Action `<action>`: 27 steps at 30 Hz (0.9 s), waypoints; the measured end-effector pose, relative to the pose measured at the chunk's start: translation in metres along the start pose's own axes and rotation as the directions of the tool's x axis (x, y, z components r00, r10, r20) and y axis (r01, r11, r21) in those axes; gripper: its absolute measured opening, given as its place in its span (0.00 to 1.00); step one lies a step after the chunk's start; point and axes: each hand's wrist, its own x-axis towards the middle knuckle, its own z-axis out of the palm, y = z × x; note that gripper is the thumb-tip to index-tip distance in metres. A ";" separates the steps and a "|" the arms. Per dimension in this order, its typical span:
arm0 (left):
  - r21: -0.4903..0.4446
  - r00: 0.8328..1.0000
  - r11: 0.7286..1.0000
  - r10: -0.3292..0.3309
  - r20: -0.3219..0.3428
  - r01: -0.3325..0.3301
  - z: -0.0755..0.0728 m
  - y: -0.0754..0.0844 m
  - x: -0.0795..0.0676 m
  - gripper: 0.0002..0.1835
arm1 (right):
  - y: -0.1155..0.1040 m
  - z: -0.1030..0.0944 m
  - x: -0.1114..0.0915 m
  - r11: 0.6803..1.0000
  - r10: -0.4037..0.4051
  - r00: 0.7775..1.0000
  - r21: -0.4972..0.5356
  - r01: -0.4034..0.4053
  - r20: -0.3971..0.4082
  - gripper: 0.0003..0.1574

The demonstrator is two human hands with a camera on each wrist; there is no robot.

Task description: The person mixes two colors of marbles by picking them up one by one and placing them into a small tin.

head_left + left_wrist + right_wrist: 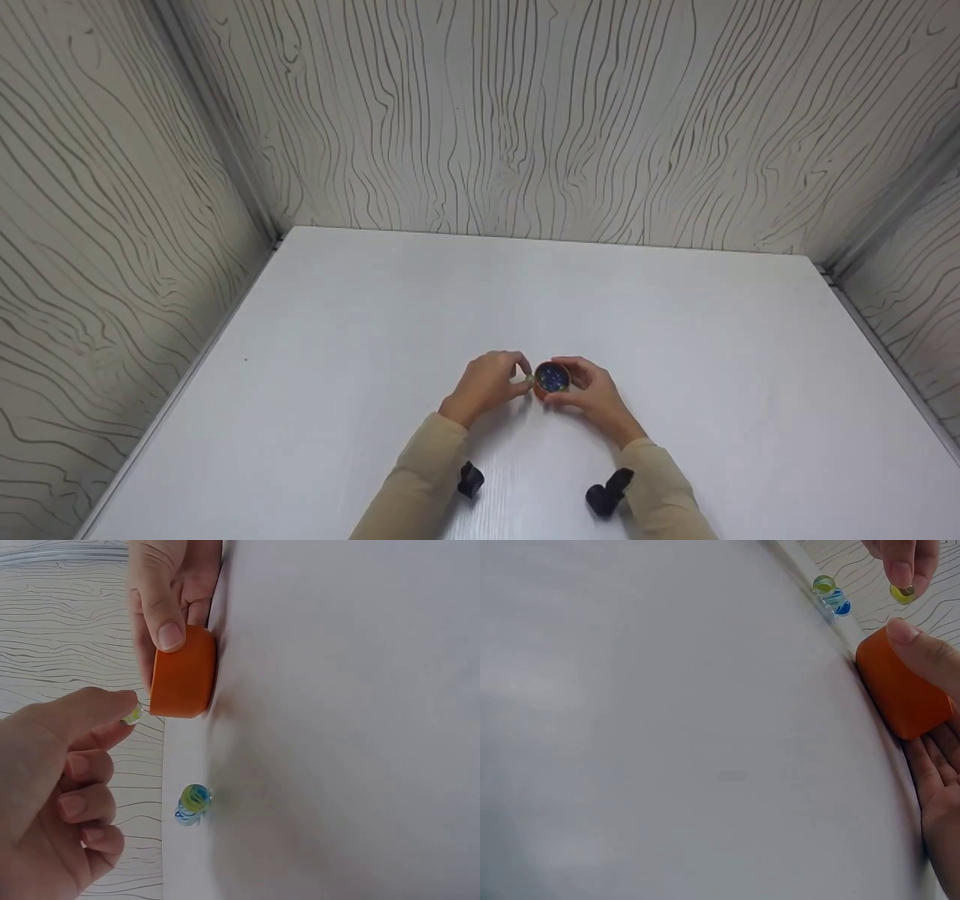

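A small orange cup (184, 679) stands on the white table, and its dark blue-looking inside (553, 377) shows small glinting spots in the head view. My right hand (600, 397) grips this cup from the right, thumb on the near side and fingers round the far side. Between thumb and forefinger of my left hand (487, 382) I pinch a clear marble with yellow in it (902, 594), just left of the cup's rim. Other marbles (196, 798), clear with blue and yellow-green swirls, lie close together on the table; in the head view my left hand hides them.
The white tabletop (337, 300) reaches back to wood-grain patterned panels (510, 112), with more panels at both sides. Black wrist-worn devices (471, 480) jut inward from the beige sleeves (420, 472) over the table's front part.
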 end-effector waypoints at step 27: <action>0.044 0.998 0.998 0.056 -0.026 -0.055 0.006 0.011 0.007 0.10 | -0.002 0.001 0.000 1.000 0.024 1.000 -0.013 -0.024 -0.016 0.41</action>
